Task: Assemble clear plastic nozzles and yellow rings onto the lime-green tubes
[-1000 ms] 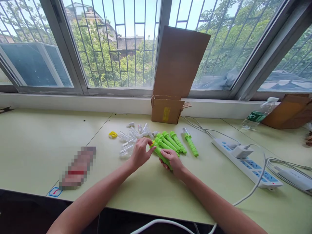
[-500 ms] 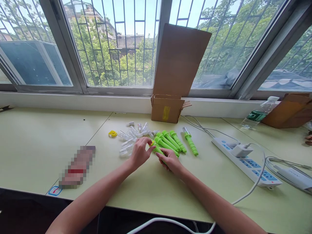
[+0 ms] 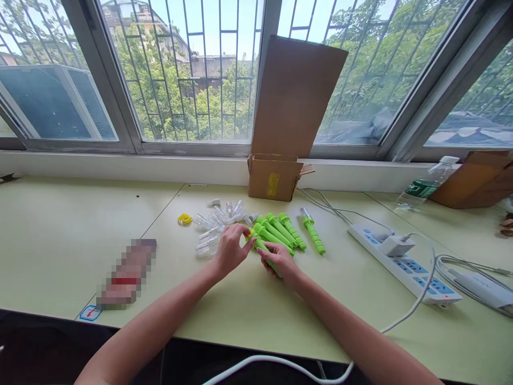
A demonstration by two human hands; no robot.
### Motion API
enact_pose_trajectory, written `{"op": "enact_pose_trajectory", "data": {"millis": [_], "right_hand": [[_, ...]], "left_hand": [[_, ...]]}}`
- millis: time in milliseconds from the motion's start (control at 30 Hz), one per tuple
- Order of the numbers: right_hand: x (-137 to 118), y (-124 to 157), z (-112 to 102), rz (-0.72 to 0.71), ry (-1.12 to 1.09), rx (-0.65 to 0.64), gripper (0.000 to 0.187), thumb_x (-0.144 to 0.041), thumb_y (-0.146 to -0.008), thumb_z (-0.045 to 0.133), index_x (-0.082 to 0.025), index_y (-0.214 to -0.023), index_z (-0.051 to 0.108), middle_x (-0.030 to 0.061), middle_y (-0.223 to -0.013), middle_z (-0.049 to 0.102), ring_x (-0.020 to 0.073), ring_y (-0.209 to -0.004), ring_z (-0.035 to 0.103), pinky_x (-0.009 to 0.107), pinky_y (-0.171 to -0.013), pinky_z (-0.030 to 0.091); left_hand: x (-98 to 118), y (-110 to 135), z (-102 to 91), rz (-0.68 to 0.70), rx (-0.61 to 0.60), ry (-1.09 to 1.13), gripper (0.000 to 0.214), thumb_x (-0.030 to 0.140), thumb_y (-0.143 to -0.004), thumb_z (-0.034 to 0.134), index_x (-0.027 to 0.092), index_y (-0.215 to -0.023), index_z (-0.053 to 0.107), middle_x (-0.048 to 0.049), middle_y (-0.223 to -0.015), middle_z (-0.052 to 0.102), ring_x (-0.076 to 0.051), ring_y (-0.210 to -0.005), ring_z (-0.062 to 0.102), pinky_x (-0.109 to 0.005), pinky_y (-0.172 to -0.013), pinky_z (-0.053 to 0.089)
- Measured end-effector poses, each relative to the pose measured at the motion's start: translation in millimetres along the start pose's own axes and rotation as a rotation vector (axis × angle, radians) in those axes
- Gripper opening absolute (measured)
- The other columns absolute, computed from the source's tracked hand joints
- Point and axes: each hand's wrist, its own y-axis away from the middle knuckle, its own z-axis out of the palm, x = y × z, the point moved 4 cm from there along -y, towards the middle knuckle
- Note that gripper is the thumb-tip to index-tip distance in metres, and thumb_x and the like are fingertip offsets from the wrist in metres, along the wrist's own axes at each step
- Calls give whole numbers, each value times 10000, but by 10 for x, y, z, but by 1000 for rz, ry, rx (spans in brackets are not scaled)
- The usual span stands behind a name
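Observation:
Wrapped in my right hand [image 3: 282, 262] is a green plastic tube-shaped handle [image 3: 261, 245], tilted with its upper end toward my left hand. At that end sits a small yellow ring [image 3: 251, 233], pinched by the fingers of my left hand [image 3: 231, 248]. Several similar green handles [image 3: 276, 230] lie just beyond my right hand. Apart from them, a green handle with a clear cap [image 3: 312, 231] rests to the right. Clear plastic caps [image 3: 208, 246] and small white-tipped parts [image 3: 229, 208] are scattered beyond my left hand. Yellow rings [image 3: 185, 219] lie at the left of these.
A small cardboard box [image 3: 272, 179] stands against the sill with its flap up. On the right lie a white power strip [image 3: 401, 264], cables, an adapter [image 3: 484, 289], a water bottle [image 3: 420, 187] and a brown box [image 3: 468, 182]. A blurred flat item [image 3: 128, 275] lies left.
My right hand's fingers have shifted slightly on the green handle. My left hand stays at the yellow ring, and the other parts lie as before.

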Motion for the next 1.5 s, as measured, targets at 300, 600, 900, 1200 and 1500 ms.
{"op": "enact_pose_trajectory", "data": {"millis": [300, 600, 900, 1200, 1500], "right_hand": [[-22, 8, -15, 17, -47, -4, 341, -520, -740, 642, -210, -688, 510, -59, -492, 475, 78, -380, 384, 201, -323, 233], [-30, 9, -3, -35, 86, 11, 363, -563, -783, 576, -211, -708, 526, -50, -506, 502, 84, -351, 383, 221, -327, 262], [-67, 25, -40, -247, 533, 242, 422, -501, -859, 516, -217, -1145, 642, 47, -729, 668, 222, -657, 612, 304, -602, 454], [-26, 4, -37, -273, 468, 219, 379, -480, -875, 507, -205, -1090, 654, 81, -1008, 695, 260, -880, 629, 329, -769, 460], [16, 6, 12, -168, 220, 119, 338, -537, -856, 512, -221, -738, 537, -37, -523, 433, 111, -443, 368, 252, -418, 304]], "left_hand": [[33, -11, -22, 12, 12, 8, 137, 284, -820, 643, 218, -807, 524, -10, -788, 648, -190, -774, 619, -361, -792, 481], [-1, 6, -26, 22, 30, 26, 143, 319, -842, 629, 218, -799, 538, -20, -794, 654, -192, -784, 615, -359, -789, 485], [-18, 39, -21, 58, 86, 6, 132, 318, -865, 603, 222, -803, 536, -25, -800, 659, -197, -802, 628, -369, -792, 479], [6, 20, -33, 26, 69, 4, 159, 330, -839, 640, 218, -821, 529, -18, -795, 666, -196, -781, 625, -371, -788, 479], [47, 8, -48, 38, 71, -4, 153, 302, -838, 638, 216, -817, 514, -14, -793, 655, -192, -780, 612, -359, -781, 474]]}}
